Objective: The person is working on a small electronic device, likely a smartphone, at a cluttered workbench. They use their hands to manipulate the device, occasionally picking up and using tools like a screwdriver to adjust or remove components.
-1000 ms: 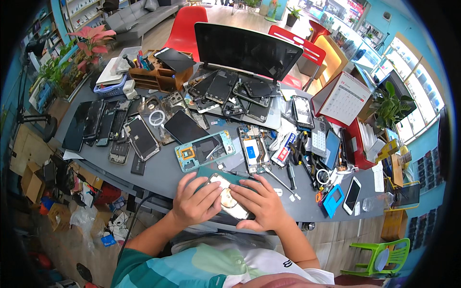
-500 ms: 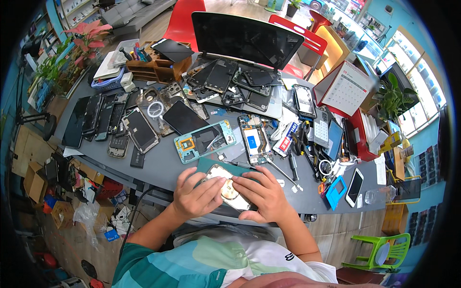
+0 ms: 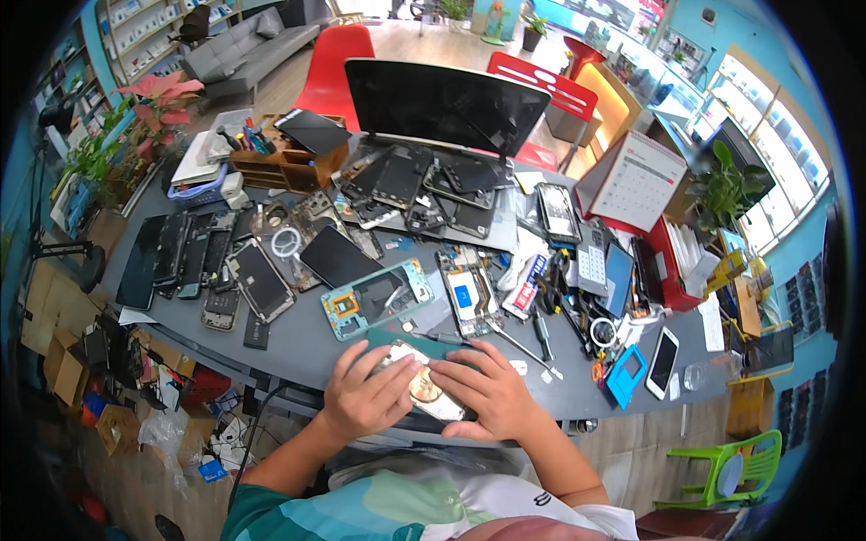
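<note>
A phone [image 3: 428, 397] with an exposed silvery back and a round gold-coloured coil lies slanted on a teal mat [image 3: 397, 339] at the desk's front. Both hands grip it: my left hand [image 3: 365, 389] has fingers resting across its upper left part, and my right hand [image 3: 489, 397] has fingers pressed on its upper right, thumb by the lower end. Just beyond the mat are a light teal phone frame [image 3: 356, 320], an opened phone [image 3: 465, 302] with a blue label and a slim tool [image 3: 532, 353].
The grey desk [image 3: 180, 320] holds several dismantled phones [image 3: 257, 279], a monitor [image 3: 446, 104], a wooden organiser [image 3: 284, 171], a desk calendar [image 3: 630, 180], a red tray [image 3: 677, 288], hand tools [image 3: 564, 298] and a blue frame [image 3: 631, 377]. A green chair [image 3: 726, 469] stands at lower right.
My hands stay on the phone with only slight shifts of the fingers. The whole view has shifted slightly with the head camera.
</note>
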A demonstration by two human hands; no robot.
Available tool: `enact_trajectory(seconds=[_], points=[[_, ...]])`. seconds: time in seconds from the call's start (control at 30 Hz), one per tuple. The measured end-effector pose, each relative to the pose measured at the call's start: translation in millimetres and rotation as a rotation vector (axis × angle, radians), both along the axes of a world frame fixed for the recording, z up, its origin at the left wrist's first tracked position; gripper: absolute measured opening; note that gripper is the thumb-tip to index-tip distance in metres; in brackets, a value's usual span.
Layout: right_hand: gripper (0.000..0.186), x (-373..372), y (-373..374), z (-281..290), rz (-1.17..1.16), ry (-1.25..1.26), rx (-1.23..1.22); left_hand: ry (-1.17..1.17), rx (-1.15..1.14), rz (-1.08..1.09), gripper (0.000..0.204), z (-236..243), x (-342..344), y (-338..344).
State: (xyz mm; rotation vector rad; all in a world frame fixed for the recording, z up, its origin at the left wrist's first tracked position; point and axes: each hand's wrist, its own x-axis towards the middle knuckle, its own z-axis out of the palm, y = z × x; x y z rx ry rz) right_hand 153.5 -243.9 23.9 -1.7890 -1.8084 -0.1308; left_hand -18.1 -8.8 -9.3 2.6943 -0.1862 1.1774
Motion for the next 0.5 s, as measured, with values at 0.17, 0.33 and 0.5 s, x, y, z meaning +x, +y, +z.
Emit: enact_trajectory(seconds=[0.17,0.33,0.5], points=[[0.095,-1.4,2.0,4.6,0.016,-0.011,-0.079,-0.074,-0.032,0.024,0.044,-3.8,-0.1,-6.3],[0.108,-0.4,5.5,5.6,0.036,-0.024,-0.188,-0.125,-0.033,0.035,0.045,-8.7,-0.3,-3.9],[0.112,-4.4,8.8,6.8,-0.001,-0.042,-0.225,-0.14,-0.003,0.05,0.041,-7.3,-0.1,-1.0]])
